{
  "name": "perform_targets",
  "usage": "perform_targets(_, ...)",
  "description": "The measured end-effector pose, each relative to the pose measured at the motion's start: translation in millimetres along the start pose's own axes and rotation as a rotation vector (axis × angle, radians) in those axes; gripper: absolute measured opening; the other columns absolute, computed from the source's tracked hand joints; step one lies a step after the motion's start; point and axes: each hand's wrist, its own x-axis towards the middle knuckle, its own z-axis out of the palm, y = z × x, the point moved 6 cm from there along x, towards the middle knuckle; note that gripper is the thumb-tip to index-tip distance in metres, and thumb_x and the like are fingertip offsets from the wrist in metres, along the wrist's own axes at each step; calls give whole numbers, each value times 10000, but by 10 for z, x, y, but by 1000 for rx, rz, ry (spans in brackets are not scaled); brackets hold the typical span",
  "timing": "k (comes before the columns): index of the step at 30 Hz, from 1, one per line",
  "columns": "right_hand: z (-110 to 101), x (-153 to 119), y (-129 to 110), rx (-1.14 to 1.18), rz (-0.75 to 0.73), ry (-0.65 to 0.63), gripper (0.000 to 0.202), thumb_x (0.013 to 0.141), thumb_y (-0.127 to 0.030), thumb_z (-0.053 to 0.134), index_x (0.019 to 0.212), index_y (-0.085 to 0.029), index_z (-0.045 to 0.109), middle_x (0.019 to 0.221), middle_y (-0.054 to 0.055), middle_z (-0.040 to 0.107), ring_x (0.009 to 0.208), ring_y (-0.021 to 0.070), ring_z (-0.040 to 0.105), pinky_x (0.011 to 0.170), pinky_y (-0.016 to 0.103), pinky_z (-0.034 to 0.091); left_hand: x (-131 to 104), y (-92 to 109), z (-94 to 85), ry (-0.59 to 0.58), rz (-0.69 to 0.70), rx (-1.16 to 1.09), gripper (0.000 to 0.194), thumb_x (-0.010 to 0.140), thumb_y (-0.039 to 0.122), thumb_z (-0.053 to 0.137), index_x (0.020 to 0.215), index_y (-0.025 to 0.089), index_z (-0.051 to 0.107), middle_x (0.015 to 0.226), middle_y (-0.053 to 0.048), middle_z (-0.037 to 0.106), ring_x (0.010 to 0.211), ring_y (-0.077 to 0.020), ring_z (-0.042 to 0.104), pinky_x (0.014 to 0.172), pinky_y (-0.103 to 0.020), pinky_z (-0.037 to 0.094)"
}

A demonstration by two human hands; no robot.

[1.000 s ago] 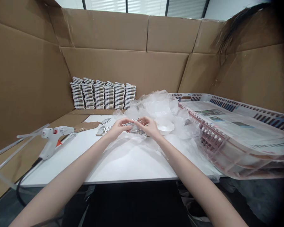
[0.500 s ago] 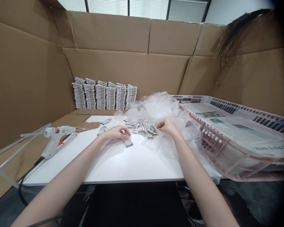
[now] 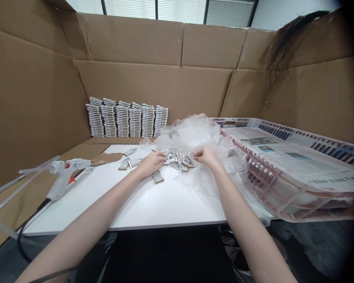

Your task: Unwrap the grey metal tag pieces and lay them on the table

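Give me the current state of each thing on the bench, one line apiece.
Left hand: resting on the loose small pieces, grip unclear.
Right hand: at the white bowl's rim.
Small pieces: scattered pile.
White bowl: upright, partly hidden.
Glue gun: lying untouched.
Stacks: upright in a row.
Plastic film: crumpled.

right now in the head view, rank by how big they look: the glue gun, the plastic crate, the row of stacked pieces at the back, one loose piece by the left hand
1. plastic crate, largest by far
2. row of stacked pieces, though it sits farther back
3. glue gun, nearer the camera, so its place against the row is unsure
4. loose piece by the left hand, smallest
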Motion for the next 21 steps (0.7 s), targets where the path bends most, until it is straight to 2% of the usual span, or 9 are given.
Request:
perform_targets(4,-106,-2,24,24,28,103,55,698,-205,688,699,-197,743,701,65,720,667,213,651,637,297,461,26,-26,35,-11,10,-7,266,817,264,525,970,218,738,1170,-88,628,1067,-282,494,930,-411,369)
perform_targets(7,-196,-21,-7,20,48,173,78,713,-219,670,719,-188,742,740,77,726,689,216,653,644,304,454,23,-3,-22,39,33,-27,252,817,253,532,957,226,740,1126,-75,651,1024,-271,487,934,-412,358)
perform_targets(10,-306,-43,-95,95,12,278,90,717,-241,657,699,-179,721,736,74,719,708,207,644,658,301,454,9,44,-162,182,37,-15,216,803,220,554,919,223,735,1046,-64,673,988,-260,488,919,-398,359)
perform_targets(13,-380,-66,-195,377,-37,334,162,700,-328,673,689,-167,683,699,69,693,652,181,608,627,295,458,-29,98,-314,353,31,-36,151,793,174,558,839,204,699,938,-59,672,923,-239,516,881,-379,377)
perform_targets(15,-348,-82,-287,664,-64,245,255,663,-403,711,739,-163,671,681,50,668,586,149,565,572,279,446,-57,141,-364,406,45,-99,121,783,152,568,857,194,655,900,-49,652,878,-216,548,841,-353,406)
perform_targets(17,-274,-122,-419,917,-83,93,351,608,-447,763,794,-168,663,676,23,647,558,120,539,547,259,434,-78,198,-368,405,70,-143,163,780,134,577,924,191,626,908,-43,643,864,-202,572,810,-331,429)
perform_targets(21,-92,-272,-704,1159,-81,-174,401,545,-429,836,787,-181,634,746,13,659,646,116,594,618,243,461,-114,358,-335,378,156,-36,146,836,130,539,896,199,652,911,-48,665,906,-210,568,840,-341,415)
